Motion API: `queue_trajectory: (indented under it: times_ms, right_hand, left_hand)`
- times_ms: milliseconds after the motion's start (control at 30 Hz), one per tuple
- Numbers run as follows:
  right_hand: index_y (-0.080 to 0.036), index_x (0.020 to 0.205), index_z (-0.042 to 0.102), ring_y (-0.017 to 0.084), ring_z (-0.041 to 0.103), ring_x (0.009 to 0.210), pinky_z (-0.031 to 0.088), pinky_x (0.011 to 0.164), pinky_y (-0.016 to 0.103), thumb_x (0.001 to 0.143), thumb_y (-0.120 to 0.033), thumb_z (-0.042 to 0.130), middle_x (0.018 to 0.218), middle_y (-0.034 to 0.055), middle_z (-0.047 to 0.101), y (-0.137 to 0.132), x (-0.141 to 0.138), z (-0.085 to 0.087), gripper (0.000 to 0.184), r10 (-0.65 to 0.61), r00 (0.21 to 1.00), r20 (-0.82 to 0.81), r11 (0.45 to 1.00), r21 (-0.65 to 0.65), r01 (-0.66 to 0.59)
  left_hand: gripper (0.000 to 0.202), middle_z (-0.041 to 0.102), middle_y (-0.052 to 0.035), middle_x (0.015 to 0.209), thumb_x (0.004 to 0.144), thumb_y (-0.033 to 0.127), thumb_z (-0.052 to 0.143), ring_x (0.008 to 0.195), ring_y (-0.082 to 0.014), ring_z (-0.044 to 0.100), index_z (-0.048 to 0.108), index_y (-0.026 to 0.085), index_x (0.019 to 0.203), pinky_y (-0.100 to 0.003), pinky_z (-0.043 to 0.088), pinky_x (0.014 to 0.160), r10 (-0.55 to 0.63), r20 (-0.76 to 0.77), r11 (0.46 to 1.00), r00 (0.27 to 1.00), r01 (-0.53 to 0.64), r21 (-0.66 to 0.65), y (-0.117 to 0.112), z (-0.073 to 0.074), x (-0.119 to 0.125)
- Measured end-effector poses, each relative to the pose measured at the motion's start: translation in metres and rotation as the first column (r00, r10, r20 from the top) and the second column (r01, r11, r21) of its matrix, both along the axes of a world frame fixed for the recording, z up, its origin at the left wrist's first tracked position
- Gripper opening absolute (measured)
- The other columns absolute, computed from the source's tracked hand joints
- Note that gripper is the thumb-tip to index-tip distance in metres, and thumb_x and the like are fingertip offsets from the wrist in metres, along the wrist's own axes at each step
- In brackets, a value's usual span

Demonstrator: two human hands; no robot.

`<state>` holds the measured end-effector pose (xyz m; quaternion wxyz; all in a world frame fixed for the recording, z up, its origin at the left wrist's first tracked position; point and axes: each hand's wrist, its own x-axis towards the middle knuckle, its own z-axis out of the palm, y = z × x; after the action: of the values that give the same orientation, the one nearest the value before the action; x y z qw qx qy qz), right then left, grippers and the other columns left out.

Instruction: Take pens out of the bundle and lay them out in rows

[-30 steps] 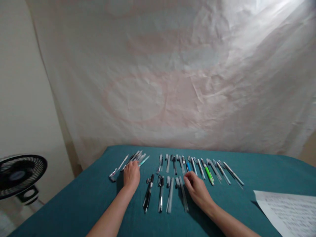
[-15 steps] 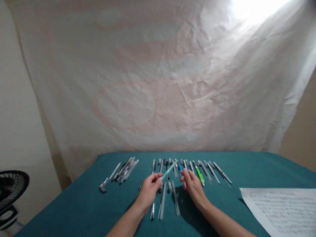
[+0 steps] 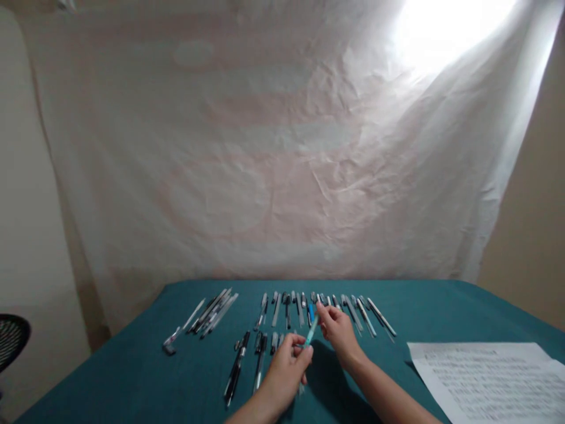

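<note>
My left hand (image 3: 289, 365) is closed around the lower part of a slim teal pen (image 3: 311, 331), which tilts up to the right above the table. At its upper end, the fingers of my right hand (image 3: 338, 327) are pinched together on the tip. Beyond the hands lies a row of pens with separate caps, including a blue pen (image 3: 311, 312) close to my right fingertips. Nearer to me, a black pen (image 3: 233, 377) and a clear-barrelled pen (image 3: 259, 365) lie left of my left hand. More pens beneath that hand are partly hidden.
A bundle of pens (image 3: 216, 312) lies on the left of the green-covered table (image 3: 132, 377), with an angled pen and dark cap (image 3: 168, 348) beside it. A written sheet of paper (image 3: 477, 377) rests at the right. A black fan (image 3: 13, 338) stands at the left edge.
My right hand has come to the teal pen's upper end and now pinches it. My left hand has moved right and lower in view, uncovering pens. The camera view has shifted slightly.
</note>
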<state>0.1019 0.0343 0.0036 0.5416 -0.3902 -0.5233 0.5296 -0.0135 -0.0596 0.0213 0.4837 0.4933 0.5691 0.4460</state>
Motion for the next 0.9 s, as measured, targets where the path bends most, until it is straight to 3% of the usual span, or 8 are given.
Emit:
queue_trajectory:
  times_ms: [200,367,500,633,767,900]
  right_hand:
    - [-0.016,0.055,0.045,0.005,0.029,0.036,0.020,0.037,0.018,0.066,-0.055,0.052,0.042,-0.0068,0.036,-0.010,0.020,-0.010,0.041,0.118,0.993,0.001,0.989,-0.088,-0.117]
    - [-0.014,0.060,0.050,0.003,0.028,0.038,0.017,0.038,0.017,0.068,-0.051,0.053,0.044,-0.0066,0.036,-0.015,0.036,-0.022,0.038,0.180,0.982,-0.052,0.974,-0.134,-0.185]
    - [-0.013,0.062,0.051,0.003,0.026,0.036,0.015,0.037,0.018,0.070,-0.050,0.053,0.043,-0.0070,0.035,-0.016,0.037,-0.025,0.037,0.207,0.977,-0.052,0.967,-0.142,-0.213]
    - [-0.014,0.060,0.048,0.003,0.023,0.037,0.014,0.038,0.017,0.071,-0.047,0.054,0.043,-0.0078,0.033,-0.017,0.036,-0.024,0.035,0.233,0.966,-0.111,0.959,-0.141,-0.247]
    - [-0.013,0.068,0.053,0.002,0.023,0.037,0.015,0.037,0.016,0.070,-0.047,0.055,0.042,-0.0084,0.032,-0.019,0.034,-0.024,0.033,0.244,0.951,-0.189,0.946,-0.169,-0.277]
    - [-0.012,0.073,0.058,0.001,0.030,0.037,0.021,0.036,0.015,0.068,-0.047,0.058,0.051,-0.0027,0.049,-0.020,0.031,-0.024,0.035,0.253,0.933,-0.257,0.931,-0.199,-0.307]
  left_hand:
    - [0.023,0.034,0.0108,0.052,0.076,0.044,0.039,0.033,-0.0011,0.019,0.034,0.022,0.079,-0.017,0.008,0.037,-0.007,0.191,0.983,0.982,0.042,-0.176,-0.005,-0.011,0.032]
    - [0.026,0.032,0.0119,0.051,0.075,0.047,0.038,0.031,-0.0011,0.016,0.028,0.024,0.076,-0.018,0.004,0.035,-0.037,0.323,0.959,0.946,0.125,-0.254,-0.009,-0.029,0.044]
    - [0.029,0.032,0.0121,0.050,0.072,0.049,0.041,0.030,-0.0008,0.016,0.027,0.024,0.075,-0.018,0.003,0.034,-0.044,0.391,0.958,0.919,0.150,-0.244,-0.009,-0.035,0.045]
    - [0.032,0.032,0.0120,0.050,0.071,0.051,0.043,0.031,-0.0003,0.016,0.028,0.023,0.076,-0.019,0.001,0.035,-0.042,0.437,0.962,0.898,0.154,-0.224,-0.012,-0.034,0.044]
    - [0.037,0.031,0.0123,0.047,0.069,0.055,0.044,0.031,-0.0002,0.014,0.032,0.022,0.079,-0.020,0.000,0.036,-0.055,0.472,0.959,0.880,0.179,-0.221,-0.015,-0.031,0.042]
    - [0.042,0.032,0.0116,0.049,0.066,0.059,0.044,0.032,0.0005,0.016,0.035,0.021,0.082,-0.020,0.000,0.037,-0.055,0.524,0.961,0.850,0.188,-0.203,-0.015,-0.030,0.040]
